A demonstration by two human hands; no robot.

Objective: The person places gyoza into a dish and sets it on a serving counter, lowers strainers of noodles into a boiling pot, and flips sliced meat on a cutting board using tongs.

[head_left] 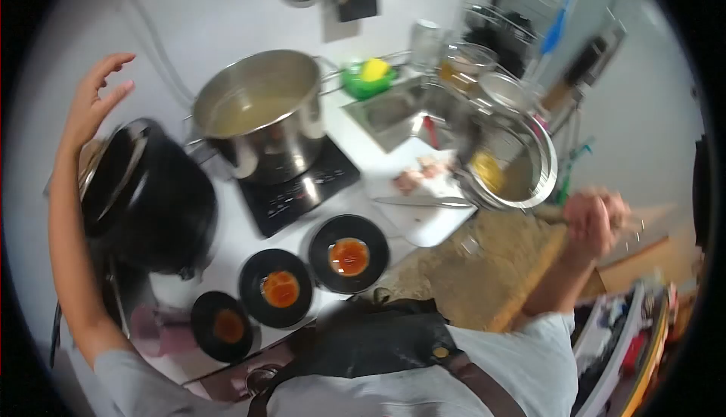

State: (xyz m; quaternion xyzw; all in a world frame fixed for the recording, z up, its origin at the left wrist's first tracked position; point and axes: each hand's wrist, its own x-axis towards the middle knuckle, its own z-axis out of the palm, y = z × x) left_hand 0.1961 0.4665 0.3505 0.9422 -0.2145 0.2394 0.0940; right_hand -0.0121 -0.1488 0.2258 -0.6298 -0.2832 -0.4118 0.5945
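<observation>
My left hand is raised at the far left, fingers apart and holding nothing. It is above a large black pot. My right hand is closed at the right, blurred by motion. It grips the handle of a round, shiny metal pan, tilted, with something yellow inside. I cannot make out whether it is a pan or a strainer. Beside it, a white cutting board bears a knife and pieces of pale pink food.
A big steel pot of yellowish liquid stands on a black induction cooker. Three black bowls with red-orange sauce line the counter's front. Behind the board are a sink and a green holder with a yellow sponge. Crowded shelving is at lower right.
</observation>
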